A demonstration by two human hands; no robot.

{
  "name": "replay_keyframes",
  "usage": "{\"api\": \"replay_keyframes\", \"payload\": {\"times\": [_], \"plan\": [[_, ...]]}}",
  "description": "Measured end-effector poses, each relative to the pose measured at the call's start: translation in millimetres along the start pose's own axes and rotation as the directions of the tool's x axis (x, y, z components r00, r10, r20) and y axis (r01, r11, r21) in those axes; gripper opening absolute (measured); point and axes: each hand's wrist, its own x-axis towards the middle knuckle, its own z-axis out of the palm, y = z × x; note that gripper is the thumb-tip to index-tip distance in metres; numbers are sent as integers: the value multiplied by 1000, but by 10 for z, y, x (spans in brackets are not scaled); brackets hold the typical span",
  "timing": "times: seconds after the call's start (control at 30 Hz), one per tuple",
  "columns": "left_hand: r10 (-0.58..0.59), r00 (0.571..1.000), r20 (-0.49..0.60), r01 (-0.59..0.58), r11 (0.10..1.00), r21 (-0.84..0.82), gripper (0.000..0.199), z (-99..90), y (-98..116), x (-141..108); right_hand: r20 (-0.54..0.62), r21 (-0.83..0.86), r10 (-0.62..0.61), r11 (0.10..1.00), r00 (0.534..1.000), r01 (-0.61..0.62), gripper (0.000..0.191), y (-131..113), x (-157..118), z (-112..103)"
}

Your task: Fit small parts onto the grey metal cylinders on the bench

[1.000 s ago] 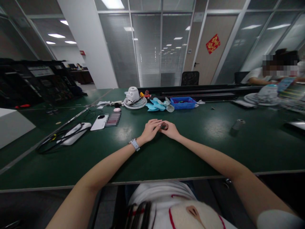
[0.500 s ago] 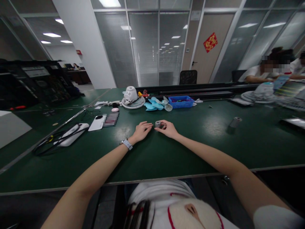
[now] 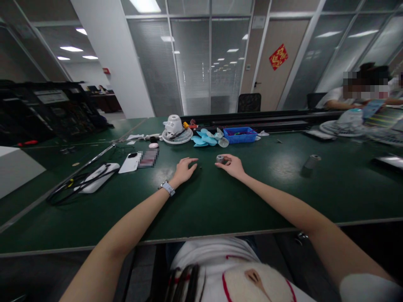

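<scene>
Between the thumb and fingers of my right hand [image 3: 232,165] is a small grey metal cylinder [image 3: 219,159], upright at the middle of the green table [image 3: 201,201]. My left hand [image 3: 185,170] rests to its left with thumb and fingers apart, holding nothing. A tiny dark piece [image 3: 200,167] lies on the table just right of my left fingertips. Farther right stands a second grey metal cylinder [image 3: 312,162], untouched.
Behind my hands are a white fan part [image 3: 174,126], light blue fan blades [image 3: 204,137] and a blue basket [image 3: 239,135]. To the left lie a white phone [image 3: 130,163] and a white case with black cables [image 3: 97,179]. People sit at the far right.
My right hand has moved right with the grey cylinder, away from my left hand. The thumb and fingers of my left hand have spread, and the tiny dark piece now shows between the hands.
</scene>
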Motion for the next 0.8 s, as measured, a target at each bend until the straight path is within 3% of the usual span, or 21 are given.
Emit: {"api": "replay_keyframes", "payload": {"times": [0.1, 0.2, 0.3, 0.37, 0.5, 0.63, 0.73, 0.8], "plan": [[-105, 987, -118, 105, 994, -10, 32, -54, -68, 32, -258, -153, -4, 988, 966, -37, 50, 255, 188, -472], [-262, 951, -164, 252, 965, -77, 28, -61, -110, 53, -493, -303, 5, 937, 870, -177, 47, 567, 308, -1006], [-335, 925, -178, 317, 941, -121, 25, -44, -104, 55, -614, -363, 37, 874, 789, -324, 46, 850, 322, -1420], [-324, 928, -183, 307, 945, -113, 23, -35, -85, 48, -650, -359, 91, 838, 754, -410, 47, 989, 306, -1577], [-290, 940, -178, 277, 956, -91, 21, -26, -62, 35, -646, -326, 238, 773, 725, -544, 49, 1129, 292, -1663], [-284, 941, -186, 277, 959, -63, 21, -14, -61, 36, -620, -295, 310, 759, 720, -581, 56, 1097, 282, -1635], [-290, 937, -194, 284, 957, -57, 21, -4, -64, 39, -718, -357, 157, 753, 678, -553, 91, 906, 262, -1553], [-294, 934, -202, 288, 956, -60, 22, 3, -74, 40, -713, -485, -38, 748, 700, -454, 100, 678, 247, -1407]]}}
